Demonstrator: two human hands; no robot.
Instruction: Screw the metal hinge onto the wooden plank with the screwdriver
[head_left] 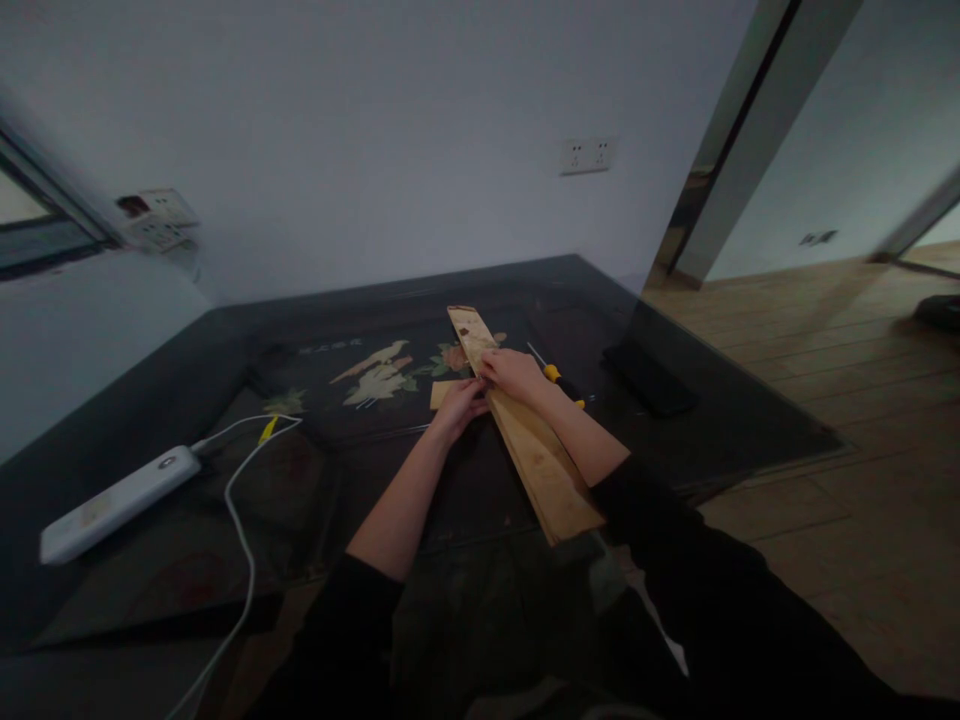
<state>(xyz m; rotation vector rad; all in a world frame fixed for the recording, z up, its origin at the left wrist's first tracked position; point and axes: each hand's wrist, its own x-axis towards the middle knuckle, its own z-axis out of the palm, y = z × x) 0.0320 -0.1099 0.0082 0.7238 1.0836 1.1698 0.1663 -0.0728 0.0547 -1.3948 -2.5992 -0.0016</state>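
A long, narrow wooden board lies at a slant on the dark table, its near end toward my body. My right hand is over the board's middle, fingers curled together at its left edge. Just left of that edge, my left hand has its fingers bent in a pinch, meeting the right fingertips. Whatever is between the fingertips is too small to make out. A small, pale wooden piece shows partly behind my left hand. Right of the board lies a screwdriver with a yellow and black handle.
A black flat object, perhaps a phone, lies at the right. On the left is a white power strip, its cable with a yellow tag running off the front edge. The glossy table bears bird and flower pictures and meets the wall.
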